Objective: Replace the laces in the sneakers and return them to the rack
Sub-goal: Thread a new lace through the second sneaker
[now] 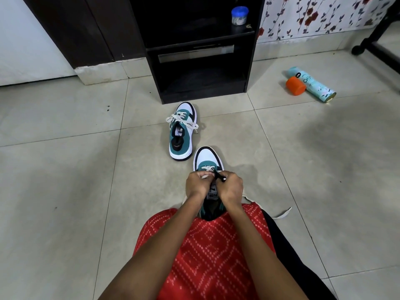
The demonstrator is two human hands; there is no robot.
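Head view: over the near sneaker, the left hand pinches its white lace with curled fingers; the right hand, just beside, pinches a black lace.

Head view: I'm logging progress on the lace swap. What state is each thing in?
Far sneaker, upright on floor, white lace threaded, untied.
Near sneaker, upright, white lace in front eyelets.
Black lace, tip pinched by right hand.
Left hand, grips near sneaker at eyelets.
Spray can, lying on its side.
Orange cap, lying beside spray can.
Jar, lidded, upright on rack.
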